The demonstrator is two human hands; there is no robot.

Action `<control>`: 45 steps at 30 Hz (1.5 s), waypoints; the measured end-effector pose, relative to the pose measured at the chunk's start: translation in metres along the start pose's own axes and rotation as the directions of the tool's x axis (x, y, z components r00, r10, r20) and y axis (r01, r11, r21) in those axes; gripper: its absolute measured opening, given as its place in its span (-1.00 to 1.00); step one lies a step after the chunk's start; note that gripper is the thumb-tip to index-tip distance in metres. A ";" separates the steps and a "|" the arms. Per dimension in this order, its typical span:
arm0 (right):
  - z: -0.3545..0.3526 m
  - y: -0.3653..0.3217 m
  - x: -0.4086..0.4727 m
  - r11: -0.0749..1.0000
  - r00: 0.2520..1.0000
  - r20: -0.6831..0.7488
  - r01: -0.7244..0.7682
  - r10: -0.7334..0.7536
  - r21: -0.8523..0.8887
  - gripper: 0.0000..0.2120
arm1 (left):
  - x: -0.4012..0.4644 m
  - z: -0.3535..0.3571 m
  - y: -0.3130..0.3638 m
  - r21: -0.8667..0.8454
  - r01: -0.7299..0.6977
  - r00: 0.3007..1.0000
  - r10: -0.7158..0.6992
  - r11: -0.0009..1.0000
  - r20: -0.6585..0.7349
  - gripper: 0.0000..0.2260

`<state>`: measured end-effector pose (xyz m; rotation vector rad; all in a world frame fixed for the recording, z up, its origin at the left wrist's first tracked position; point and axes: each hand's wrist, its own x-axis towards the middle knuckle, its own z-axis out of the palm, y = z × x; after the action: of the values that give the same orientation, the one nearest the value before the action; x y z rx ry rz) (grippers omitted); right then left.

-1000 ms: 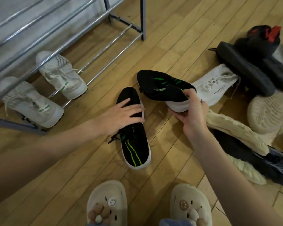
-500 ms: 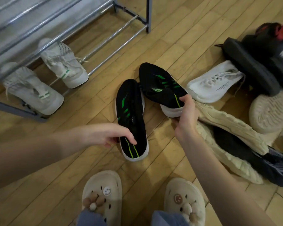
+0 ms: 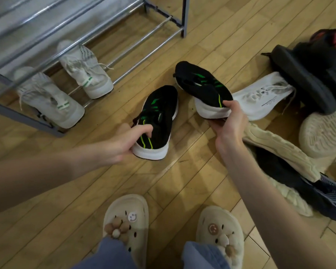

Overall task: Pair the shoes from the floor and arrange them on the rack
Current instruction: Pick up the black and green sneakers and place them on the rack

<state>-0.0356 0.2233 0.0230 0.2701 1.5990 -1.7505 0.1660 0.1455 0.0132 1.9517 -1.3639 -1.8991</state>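
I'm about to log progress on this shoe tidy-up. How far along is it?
Done: one white pair sits on the rack's bottom rails. In hand: the black-and-green pair, the left hand gripping one shoe at its heel and the right hand holding the other shoe by its heel. Left: racking this pair, then sorting the pile on the floor to the right.
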 end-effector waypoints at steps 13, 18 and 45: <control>0.074 -0.020 0.039 0.975 0.957 0.289 -0.088 0.026 0.203 -0.80 | 0.023 -0.020 0.068 -0.265 -0.459 0.865 0.358 0.848 -0.352 -0.97; 0.127 -0.016 0.064 0.995 0.916 0.397 -0.080 0.049 0.062 -0.65 | 0.063 -0.011 0.084 -0.307 -0.441 0.852 0.287 0.843 -0.438 -0.81; 0.235 -0.018 0.171 0.978 0.893 0.449 0.111 -0.021 -0.175 -0.45 | 0.158 -0.007 0.133 -0.349 -0.506 0.744 0.195 0.788 -0.639 -0.57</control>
<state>-0.0932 -0.0586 -0.0187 -0.2707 1.4339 -1.5456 0.0762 -0.0371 -0.0222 1.6228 -0.8598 -1.1634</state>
